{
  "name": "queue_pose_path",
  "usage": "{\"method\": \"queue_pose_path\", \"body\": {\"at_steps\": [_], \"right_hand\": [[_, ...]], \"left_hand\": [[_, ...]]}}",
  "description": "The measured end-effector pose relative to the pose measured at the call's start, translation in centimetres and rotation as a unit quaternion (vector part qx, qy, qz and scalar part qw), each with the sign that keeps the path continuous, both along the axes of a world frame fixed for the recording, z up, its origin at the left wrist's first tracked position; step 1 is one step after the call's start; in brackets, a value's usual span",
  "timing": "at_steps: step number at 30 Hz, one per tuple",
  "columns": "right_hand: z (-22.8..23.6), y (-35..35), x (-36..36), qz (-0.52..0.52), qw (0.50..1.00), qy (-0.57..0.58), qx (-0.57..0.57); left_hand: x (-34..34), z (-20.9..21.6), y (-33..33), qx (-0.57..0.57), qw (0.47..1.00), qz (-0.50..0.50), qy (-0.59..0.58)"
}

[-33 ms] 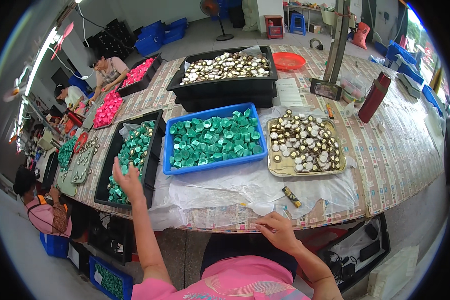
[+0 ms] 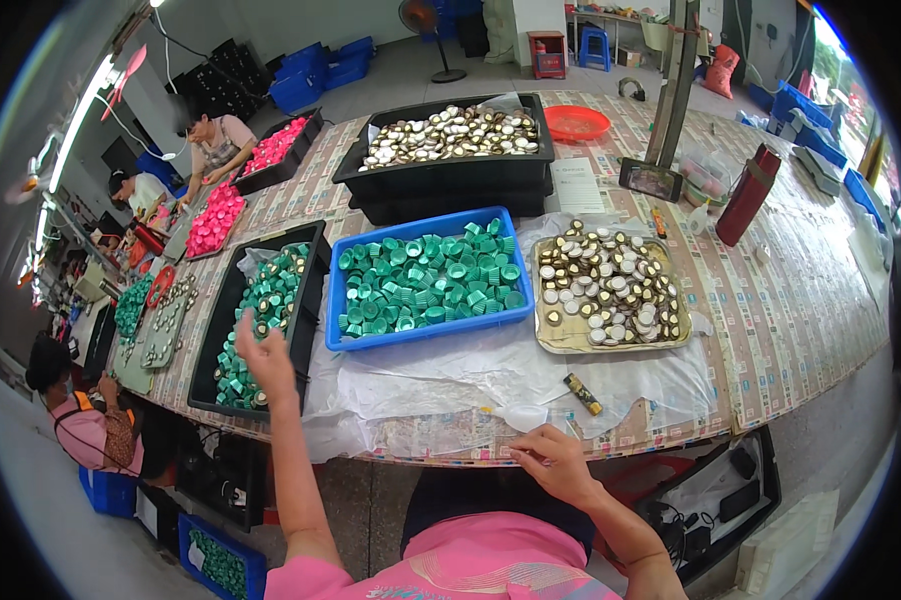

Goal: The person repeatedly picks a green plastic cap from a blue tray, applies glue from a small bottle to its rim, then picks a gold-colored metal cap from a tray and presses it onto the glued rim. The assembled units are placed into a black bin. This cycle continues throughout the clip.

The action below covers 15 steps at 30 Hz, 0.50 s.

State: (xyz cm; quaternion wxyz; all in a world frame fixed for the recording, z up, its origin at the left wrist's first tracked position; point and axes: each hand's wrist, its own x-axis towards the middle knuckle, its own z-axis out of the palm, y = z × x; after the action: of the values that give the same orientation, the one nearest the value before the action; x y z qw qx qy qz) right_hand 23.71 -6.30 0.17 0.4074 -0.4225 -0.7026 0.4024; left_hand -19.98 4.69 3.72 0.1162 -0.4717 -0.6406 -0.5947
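Observation:
My left hand [image 2: 267, 365] is raised over the near part of a black crate [image 2: 317, 262] on the left. Its fingers are apart and hold nothing I can see. The crate holds green pleated cups [image 2: 232, 372], some with gold and dark pieces in them. My right hand [image 2: 555, 465] hovers by the table's front edge, fingers curled in, with nothing visible in them. Between the hands and farther back stands a blue tray [image 2: 430, 334] of empty green cups [image 2: 420, 280]. To its right, a tan tray [image 2: 610, 346] holds round pieces [image 2: 620, 285] with white, gold and dark brown faces.
Thin white sheeting [image 2: 430, 385] covers the near table, with a small yellow-black tube [image 2: 583, 394] on it. Behind are stacked black crates [image 2: 450, 178], a red dish [image 2: 577, 122], a phone [image 2: 652, 180] against a metal post, and a dark red flask [image 2: 748, 195]. Co-workers sit leftward.
My left hand has shifted slightly right and toward me above the black crate, its fingers less spread. My right hand has hardly moved.

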Motion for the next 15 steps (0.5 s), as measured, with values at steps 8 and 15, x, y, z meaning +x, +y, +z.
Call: {"method": "queue_pose_path", "body": {"at_steps": [8,15], "right_hand": [[0.3,-0.4,0.7,0.004,1.000,-0.028,0.011],[0.5,-0.4,0.9,0.007,0.999,-0.037,0.027]], "left_hand": [[9.9,-2.1,8.3,-0.441,0.860,-0.164,0.196],[10.5,-1.9,13.4,-0.606,0.752,-0.154,0.209]]}}
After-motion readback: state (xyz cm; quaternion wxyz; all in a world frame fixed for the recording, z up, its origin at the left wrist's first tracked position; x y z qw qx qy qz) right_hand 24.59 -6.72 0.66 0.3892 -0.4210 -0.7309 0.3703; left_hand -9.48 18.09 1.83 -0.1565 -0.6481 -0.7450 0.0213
